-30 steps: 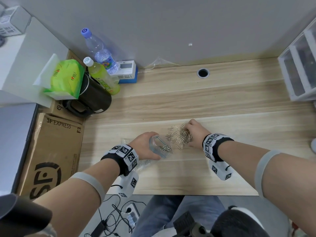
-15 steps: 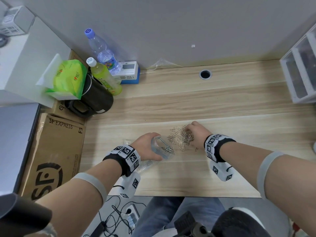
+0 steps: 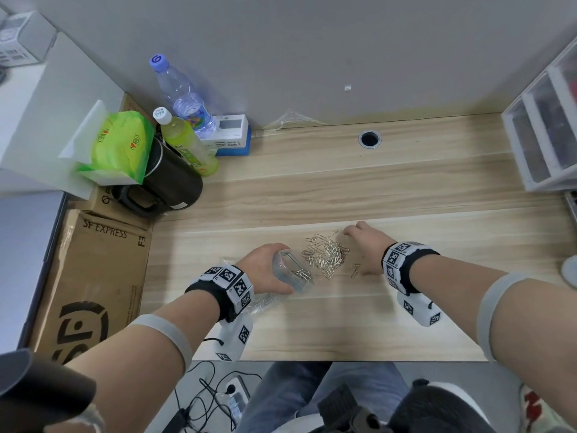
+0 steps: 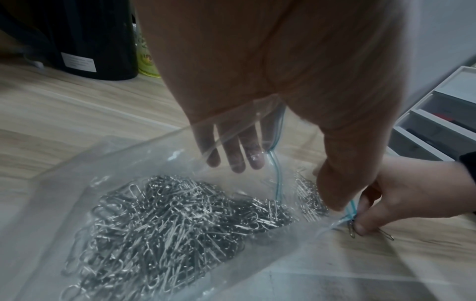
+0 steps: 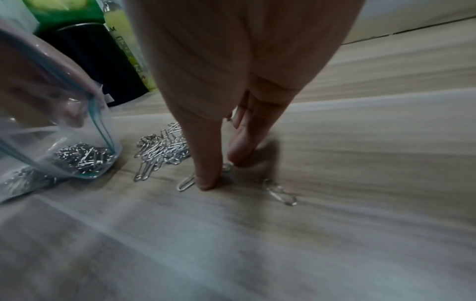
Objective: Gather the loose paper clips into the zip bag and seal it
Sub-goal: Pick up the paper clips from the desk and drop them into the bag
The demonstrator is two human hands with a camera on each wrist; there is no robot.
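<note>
The right hand (image 3: 365, 248) has slid rightward off the pile of paper clips (image 3: 326, 256), which it covered a moment ago, and now rests on the desk (image 3: 312, 189) just right of it, fingers fairly straight and holding nothing, thumb tip pressed down beside a few stray clips (image 5: 279, 193). The pile now lies exposed between the two hands, just right of the zip bag (image 3: 292, 271). The left hand (image 3: 265, 270) keeps its place, fingers and thumb curled around the bag's mouth to hold it open toward the pile; many clips (image 4: 165, 230) already sit inside. This looks like a wider sweep being set up to catch the strays; sealing remains to be done.
</note>
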